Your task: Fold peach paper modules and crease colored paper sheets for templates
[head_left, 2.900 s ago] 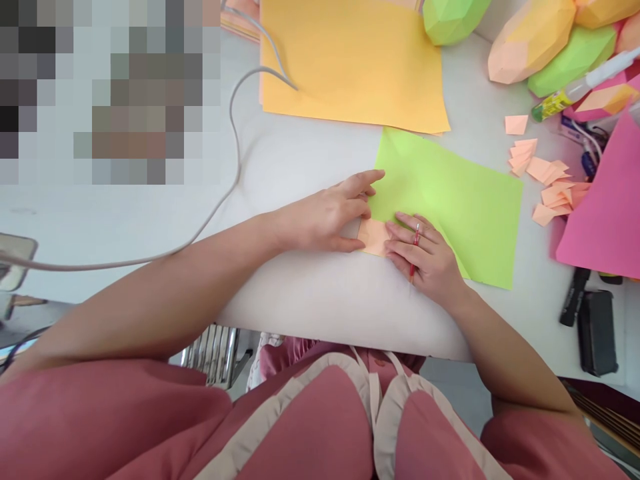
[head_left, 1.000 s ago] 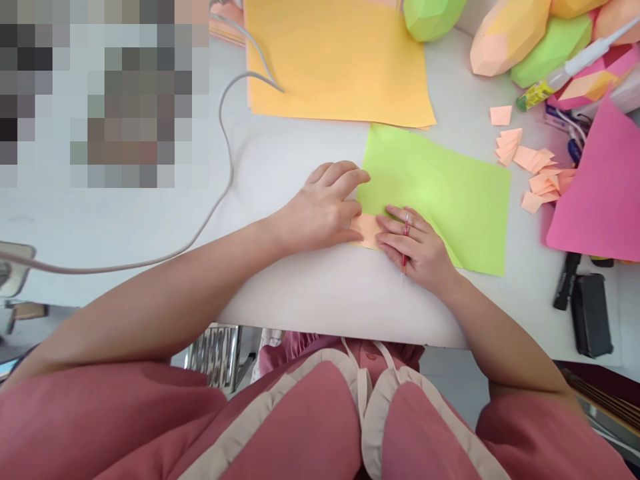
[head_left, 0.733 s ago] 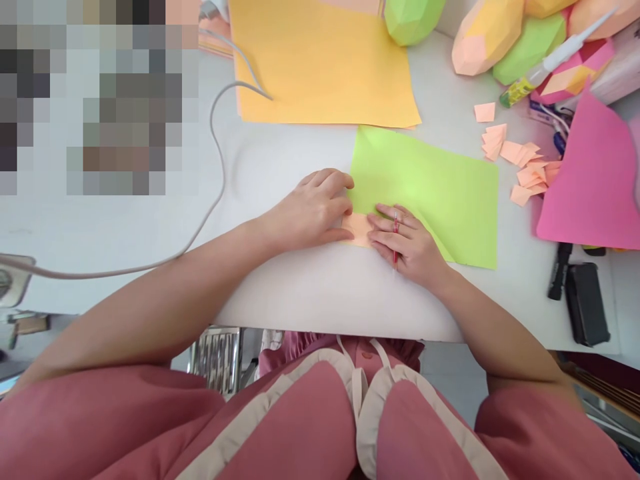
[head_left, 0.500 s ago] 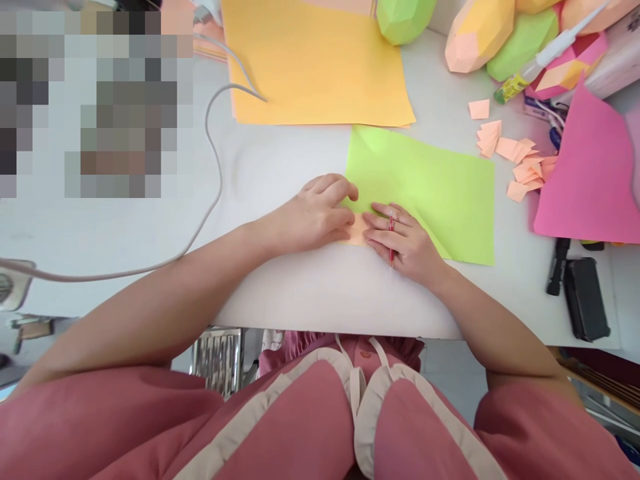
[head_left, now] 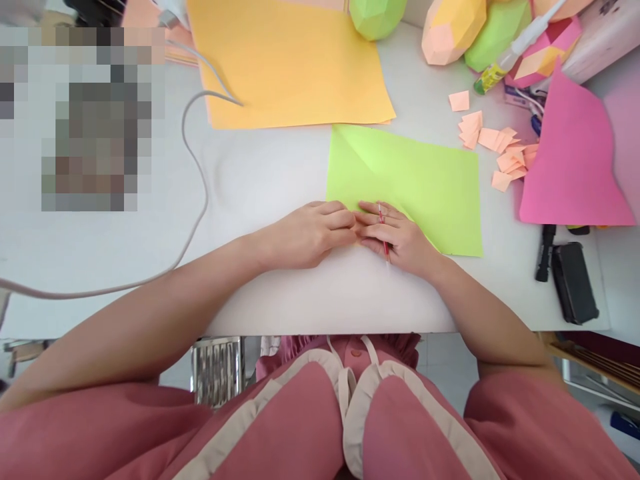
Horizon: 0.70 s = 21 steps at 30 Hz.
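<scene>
My left hand is closed, its fingers curled down at the lower left edge of a light green sheet of paper. Under the fingertips is a small peach paper piece, almost wholly covered; only a sliver shows. My right hand lies against the left fingertips, over the green sheet's lower edge. A thin red pen with a pale tip is tucked between its fingers, pointing away from me. A fold or crease runs across the green sheet's left part.
Orange sheets lie beyond, with a grey cable across the left side. To the right are small peach paper pieces, a pink sheet, a glue tube and a black case. Faceted paper shapes stand behind.
The left fingers have come down and closed over the peach paper piece, meeting the right fingertips. The right hand still has the red pen between its fingers. The whole view has shifted slightly.
</scene>
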Each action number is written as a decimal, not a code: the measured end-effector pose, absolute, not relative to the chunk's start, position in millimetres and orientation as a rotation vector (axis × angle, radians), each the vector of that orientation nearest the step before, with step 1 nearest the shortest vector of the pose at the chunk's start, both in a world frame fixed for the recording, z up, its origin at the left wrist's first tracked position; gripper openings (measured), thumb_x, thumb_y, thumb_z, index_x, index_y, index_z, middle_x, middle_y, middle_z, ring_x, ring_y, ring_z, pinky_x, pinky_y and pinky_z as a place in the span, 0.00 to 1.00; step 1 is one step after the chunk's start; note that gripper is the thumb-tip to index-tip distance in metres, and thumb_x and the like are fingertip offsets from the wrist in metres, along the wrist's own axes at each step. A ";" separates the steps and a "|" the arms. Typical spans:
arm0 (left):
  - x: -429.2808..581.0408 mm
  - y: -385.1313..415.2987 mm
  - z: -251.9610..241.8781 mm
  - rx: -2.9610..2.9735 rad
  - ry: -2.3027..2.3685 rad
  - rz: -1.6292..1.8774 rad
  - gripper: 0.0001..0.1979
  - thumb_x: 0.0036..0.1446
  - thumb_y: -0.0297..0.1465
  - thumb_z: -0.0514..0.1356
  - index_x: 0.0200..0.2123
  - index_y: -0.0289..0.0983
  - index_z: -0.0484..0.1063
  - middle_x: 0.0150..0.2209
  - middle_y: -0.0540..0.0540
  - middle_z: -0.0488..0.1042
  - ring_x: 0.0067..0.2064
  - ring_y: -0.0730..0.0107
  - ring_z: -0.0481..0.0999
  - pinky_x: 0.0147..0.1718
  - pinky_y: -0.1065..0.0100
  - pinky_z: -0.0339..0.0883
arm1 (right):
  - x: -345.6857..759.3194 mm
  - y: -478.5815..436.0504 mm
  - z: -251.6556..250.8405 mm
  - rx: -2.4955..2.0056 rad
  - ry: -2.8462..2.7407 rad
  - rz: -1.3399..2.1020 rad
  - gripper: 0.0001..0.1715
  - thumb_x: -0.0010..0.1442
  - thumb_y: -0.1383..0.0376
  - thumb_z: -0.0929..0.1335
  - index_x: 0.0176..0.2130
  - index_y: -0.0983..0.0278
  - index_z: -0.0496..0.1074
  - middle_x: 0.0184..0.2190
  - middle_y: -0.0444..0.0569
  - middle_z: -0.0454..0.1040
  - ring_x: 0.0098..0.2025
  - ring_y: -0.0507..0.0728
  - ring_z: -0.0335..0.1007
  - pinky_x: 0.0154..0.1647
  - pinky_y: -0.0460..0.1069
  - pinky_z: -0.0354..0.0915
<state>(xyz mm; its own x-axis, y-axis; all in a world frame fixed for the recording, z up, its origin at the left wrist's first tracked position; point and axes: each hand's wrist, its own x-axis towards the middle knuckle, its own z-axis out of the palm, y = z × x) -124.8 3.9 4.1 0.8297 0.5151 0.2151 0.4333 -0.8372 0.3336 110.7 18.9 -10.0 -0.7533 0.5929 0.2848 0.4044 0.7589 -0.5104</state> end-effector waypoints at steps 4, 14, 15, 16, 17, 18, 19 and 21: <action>-121.3 0.1 3.5 2.805 0.755 0.412 0.18 0.63 0.24 0.48 0.50 0.40 0.72 0.52 0.43 0.73 0.51 0.60 0.69 0.49 0.59 0.65 | 112.5 19.3 -9.0 -0.782 -2.450 0.687 0.10 0.65 0.59 0.65 0.39 0.59 0.75 0.51 0.51 0.76 0.60 0.59 0.67 0.61 0.62 0.63; -122.9 -2.2 -0.7 2.878 0.744 0.487 0.20 0.60 0.20 0.48 0.50 0.41 0.71 0.51 0.44 0.73 0.49 0.60 0.69 0.44 0.61 0.65 | 124.0 -16.7 14.2 -0.994 -1.828 1.515 0.30 0.69 0.47 0.52 0.46 0.64 0.69 0.23 0.44 0.69 0.22 0.50 0.65 0.20 0.46 0.63; -122.8 -2.6 -1.1 2.895 0.745 0.486 0.20 0.60 0.20 0.48 0.50 0.40 0.70 0.51 0.44 0.73 0.49 0.60 0.69 0.44 0.61 0.65 | 123.2 -19.0 15.5 -1.047 -1.832 1.539 0.26 0.69 0.49 0.54 0.46 0.64 0.68 0.22 0.42 0.68 0.22 0.49 0.64 0.19 0.45 0.62; -122.7 -3.1 -1.3 2.908 0.750 0.483 0.20 0.60 0.20 0.47 0.50 0.40 0.70 0.50 0.44 0.73 0.49 0.60 0.69 0.44 0.61 0.65 | 121.8 -20.1 16.5 -1.097 -1.855 1.519 0.20 0.68 0.53 0.58 0.44 0.64 0.68 0.22 0.41 0.67 0.21 0.49 0.63 0.20 0.44 0.61; -122.5 -3.7 -1.4 2.915 0.756 0.483 0.20 0.60 0.20 0.47 0.50 0.40 0.70 0.50 0.44 0.74 0.49 0.60 0.69 0.44 0.61 0.65 | 120.2 -20.3 17.4 -1.140 -1.890 1.483 0.15 0.67 0.57 0.61 0.41 0.64 0.69 0.22 0.41 0.67 0.21 0.48 0.62 0.20 0.44 0.61; -122.4 -4.3 -1.4 2.916 0.760 0.487 0.20 0.60 0.20 0.47 0.50 0.40 0.70 0.49 0.45 0.74 0.48 0.61 0.69 0.44 0.61 0.65 | 118.5 -19.9 18.1 -1.175 -1.926 1.442 0.10 0.65 0.60 0.63 0.38 0.64 0.69 0.22 0.41 0.67 0.21 0.47 0.62 0.20 0.43 0.60; -122.2 -4.9 -1.3 2.912 0.766 0.490 0.20 0.60 0.20 0.47 0.50 0.40 0.70 0.48 0.45 0.74 0.48 0.61 0.70 0.44 0.61 0.65 | 116.9 -19.1 18.7 -1.194 -1.954 1.405 0.07 0.63 0.64 0.64 0.36 0.64 0.70 0.22 0.41 0.68 0.20 0.47 0.61 0.21 0.43 0.60; -121.8 -5.8 -0.6 2.899 0.772 0.508 0.20 0.60 0.19 0.47 0.51 0.41 0.69 0.48 0.45 0.74 0.48 0.61 0.70 0.45 0.61 0.65 | 114.5 -17.7 19.4 -1.206 -1.976 1.351 0.04 0.60 0.67 0.64 0.35 0.63 0.70 0.24 0.41 0.71 0.20 0.46 0.61 0.21 0.43 0.61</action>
<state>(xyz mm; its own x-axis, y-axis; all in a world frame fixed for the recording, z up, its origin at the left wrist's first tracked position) -121.8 -5.8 -0.6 0.8160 0.4989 0.2921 0.4659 -0.8666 0.1786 114.5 -17.7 19.4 -0.5117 0.8531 -0.1020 0.4043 0.1344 -0.9047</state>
